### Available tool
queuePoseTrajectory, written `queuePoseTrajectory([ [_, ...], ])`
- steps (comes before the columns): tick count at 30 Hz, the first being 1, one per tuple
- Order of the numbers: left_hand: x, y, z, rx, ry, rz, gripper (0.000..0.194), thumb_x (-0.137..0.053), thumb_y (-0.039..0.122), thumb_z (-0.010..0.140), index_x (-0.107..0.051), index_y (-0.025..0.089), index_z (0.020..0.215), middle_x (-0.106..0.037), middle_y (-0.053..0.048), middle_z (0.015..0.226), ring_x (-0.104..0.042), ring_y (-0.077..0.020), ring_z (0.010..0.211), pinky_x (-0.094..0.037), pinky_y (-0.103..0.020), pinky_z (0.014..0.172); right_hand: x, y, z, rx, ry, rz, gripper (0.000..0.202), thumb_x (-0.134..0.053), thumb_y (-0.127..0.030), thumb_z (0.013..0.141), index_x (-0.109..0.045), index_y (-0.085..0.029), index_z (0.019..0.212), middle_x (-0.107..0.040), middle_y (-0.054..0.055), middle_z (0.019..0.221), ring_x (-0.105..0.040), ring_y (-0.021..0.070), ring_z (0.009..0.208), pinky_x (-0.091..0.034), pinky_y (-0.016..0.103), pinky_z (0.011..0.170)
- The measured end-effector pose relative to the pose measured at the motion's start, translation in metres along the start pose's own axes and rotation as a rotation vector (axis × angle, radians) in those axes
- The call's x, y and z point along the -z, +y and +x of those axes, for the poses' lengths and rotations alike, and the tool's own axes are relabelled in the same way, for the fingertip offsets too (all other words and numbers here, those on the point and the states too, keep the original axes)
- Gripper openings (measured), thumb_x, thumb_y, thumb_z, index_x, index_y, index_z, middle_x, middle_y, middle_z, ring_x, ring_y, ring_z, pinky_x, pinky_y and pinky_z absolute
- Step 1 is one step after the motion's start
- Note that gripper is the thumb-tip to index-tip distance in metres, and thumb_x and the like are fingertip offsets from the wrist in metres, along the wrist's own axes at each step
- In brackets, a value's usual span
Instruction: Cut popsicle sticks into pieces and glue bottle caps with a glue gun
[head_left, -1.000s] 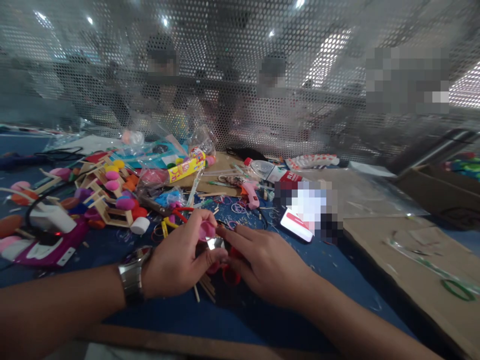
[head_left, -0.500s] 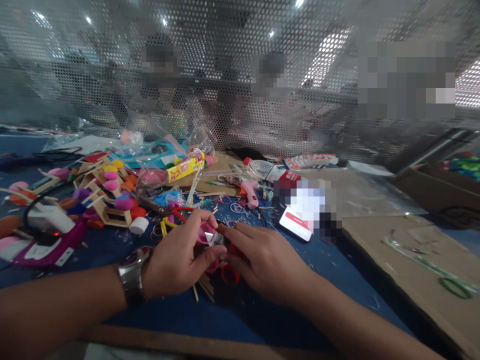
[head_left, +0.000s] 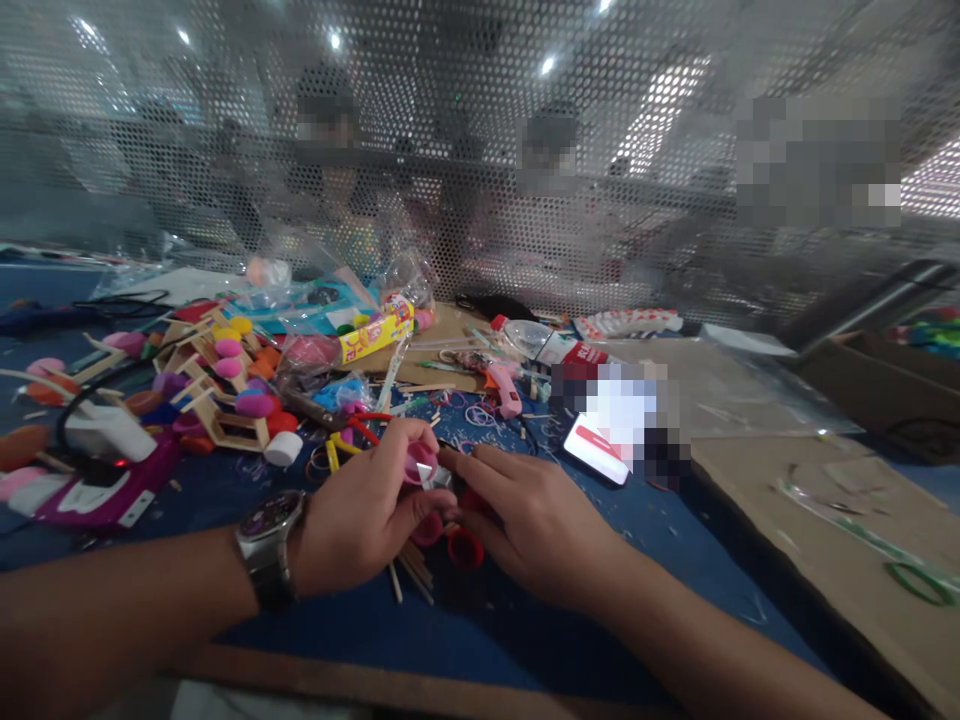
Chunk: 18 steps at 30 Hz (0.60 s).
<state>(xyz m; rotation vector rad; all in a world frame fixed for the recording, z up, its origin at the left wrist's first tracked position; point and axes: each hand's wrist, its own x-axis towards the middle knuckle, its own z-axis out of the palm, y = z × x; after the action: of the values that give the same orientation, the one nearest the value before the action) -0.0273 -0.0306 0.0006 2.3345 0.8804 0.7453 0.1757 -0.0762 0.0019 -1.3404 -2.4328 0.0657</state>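
Observation:
Both hands meet over the blue tabletop around a small cluster of pink and red cup-shaped pieces. My left hand point(head_left: 367, 500), a watch on its wrist, curls its index finger and thumb around a small pink cup point(head_left: 420, 463). My right hand point(head_left: 525, 505) presses its bent fingers over the red pieces from the other side; its fingertips partly hide what they grip. A red cup point(head_left: 465, 548) shows open end out below my right thumb, beside a second pink cup point(head_left: 428, 530). Something clear and shiny sits between the hands. Thin wooden sticks point(head_left: 416, 572) lie below my left hand.
Left stand stick frames with coloured cups point(head_left: 232, 420) and a purple device point(head_left: 112, 490) with a lit red light. Beyond my hands lie red-and-yellow-handled pliers point(head_left: 360, 430), a pink glue gun point(head_left: 504, 390), a bottle point(head_left: 547, 345) and a lit phone point(head_left: 600, 440). Cardboard point(head_left: 810, 530) lies right.
The whole view has shifted slightly, with things appearing a little further right. Both hands keep nearly the same hold and position around the pink and red cups.

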Motion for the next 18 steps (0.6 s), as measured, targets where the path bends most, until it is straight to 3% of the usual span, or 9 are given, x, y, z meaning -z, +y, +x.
queuePoseTrajectory([
  [4, 0.0002, 0.0012, -0.0012, 0.001, -0.016, -0.031, 0.026, -0.044, 0.047, 0.099, -0.043, 0.022, 0.105, -0.065, -0.003, 0.085, -0.064, -0.0202, 0.069, -0.044, -0.031, 0.060, 0.0001, 0.0007, 0.0001, 0.031, 0.039, 0.026, 0.036, -0.046, -0.027, 0.099, -0.059, -0.013, 0.129, -0.067, 0.009, 0.089, -0.063, 0.0209, 0.074, -0.044, 0.031, 0.064],
  [10, 0.0006, -0.0001, 0.0000, -0.026, 0.013, -0.033, 0.033, -0.048, 0.050, 0.097, -0.044, 0.021, 0.112, -0.065, -0.003, 0.090, -0.063, -0.0180, 0.065, -0.044, -0.031, 0.060, -0.0008, 0.0024, -0.0004, 0.012, 0.028, 0.044, 0.038, -0.048, -0.025, 0.097, -0.058, -0.013, 0.131, -0.068, 0.011, 0.094, -0.064, 0.0221, 0.076, -0.046, 0.032, 0.065],
  [14, -0.0006, -0.0001, 0.0004, -0.006, 0.087, -0.030, 0.052, -0.059, 0.053, 0.092, -0.038, 0.020, 0.125, -0.065, -0.005, 0.096, -0.065, -0.0184, 0.069, -0.047, -0.029, 0.060, -0.0007, 0.0024, 0.0002, -0.050, 0.021, 0.120, 0.042, -0.048, -0.019, 0.094, -0.055, -0.012, 0.134, -0.069, 0.012, 0.100, -0.066, 0.0220, 0.079, -0.048, 0.032, 0.067],
  [18, -0.0021, 0.0017, -0.0005, -0.055, 0.080, 0.031, 0.047, -0.054, 0.053, 0.094, -0.038, 0.019, 0.123, -0.066, -0.008, 0.100, -0.068, -0.0218, 0.080, -0.049, -0.032, 0.066, 0.0001, 0.0005, 0.0004, -0.060, 0.005, 0.145, 0.046, -0.048, -0.018, 0.090, -0.055, -0.012, 0.135, -0.068, 0.012, 0.098, -0.065, 0.0224, 0.080, -0.049, 0.033, 0.067],
])
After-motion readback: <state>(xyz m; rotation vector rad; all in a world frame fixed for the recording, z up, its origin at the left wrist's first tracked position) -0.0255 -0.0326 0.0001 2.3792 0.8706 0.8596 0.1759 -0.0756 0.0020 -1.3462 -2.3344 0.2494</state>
